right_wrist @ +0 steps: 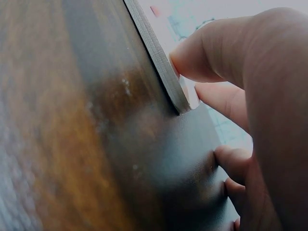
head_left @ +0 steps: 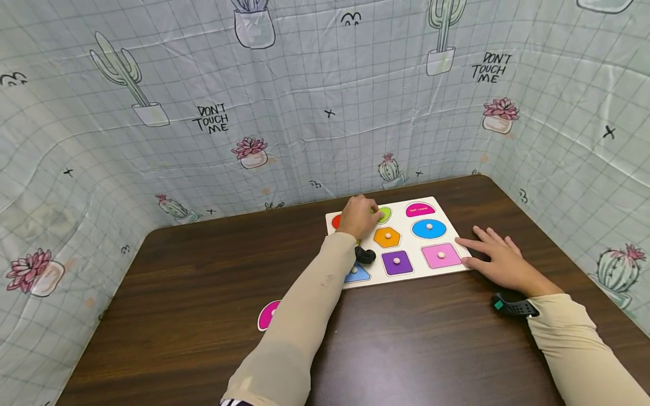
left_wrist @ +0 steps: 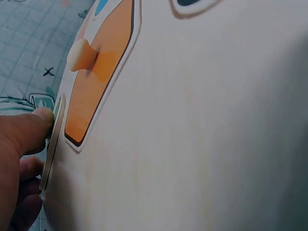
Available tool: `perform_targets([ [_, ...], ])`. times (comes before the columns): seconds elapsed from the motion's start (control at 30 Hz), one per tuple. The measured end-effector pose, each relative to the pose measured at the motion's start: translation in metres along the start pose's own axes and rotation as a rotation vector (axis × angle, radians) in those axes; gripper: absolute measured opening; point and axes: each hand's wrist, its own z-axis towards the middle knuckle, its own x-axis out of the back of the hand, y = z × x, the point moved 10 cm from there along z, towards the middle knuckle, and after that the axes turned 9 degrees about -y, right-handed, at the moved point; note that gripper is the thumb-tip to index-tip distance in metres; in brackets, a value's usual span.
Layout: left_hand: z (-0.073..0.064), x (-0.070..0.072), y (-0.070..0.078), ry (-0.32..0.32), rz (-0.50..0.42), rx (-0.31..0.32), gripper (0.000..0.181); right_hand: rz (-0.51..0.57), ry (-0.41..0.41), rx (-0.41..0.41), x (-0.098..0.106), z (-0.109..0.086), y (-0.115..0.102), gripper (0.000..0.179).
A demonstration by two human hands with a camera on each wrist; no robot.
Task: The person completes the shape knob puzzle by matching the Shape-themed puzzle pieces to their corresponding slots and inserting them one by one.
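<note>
My left hand (head_left: pixel 358 216) reaches over the top of a white wooden knob-puzzle board (head_left: pixel 404 235). Its thumb and fingers pinch a green puzzle piece (head_left: pixel 387 214), partly covered by the hand; the left wrist view shows this thin piece edge-on beside the orange hexagon (left_wrist: pixel 98 72). Whether the green piece lies fully in its recess, I cannot tell. At the board's lower right corner rests my right hand (head_left: pixel 500 262), fingers spread, thumb and index finger touching the board's edge. A magenta piece (head_left: pixel 267 317) with a knob lies on the table, partly hidden behind the left sleeve.
On the board sit a blue oval (head_left: pixel 421 230), a purple square (head_left: pixel 392 266), a pink rectangle (head_left: pixel 431 258) and a blue triangle (head_left: pixel 359 275). A magenta area marked "Half round" (head_left: pixel 420 210) shows no knob. Patterned cloth (head_left: pixel 304 141) hangs around the dark wooden table (head_left: pixel 203 270).
</note>
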Motion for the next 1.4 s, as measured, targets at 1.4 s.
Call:
perform_targets([
  [1.4,-0.092,0.067,-0.069,-0.070,-0.444,-0.110,0.026,-0.008,-0.018,0.025,-0.003,0.005,-0.002,0.058],
])
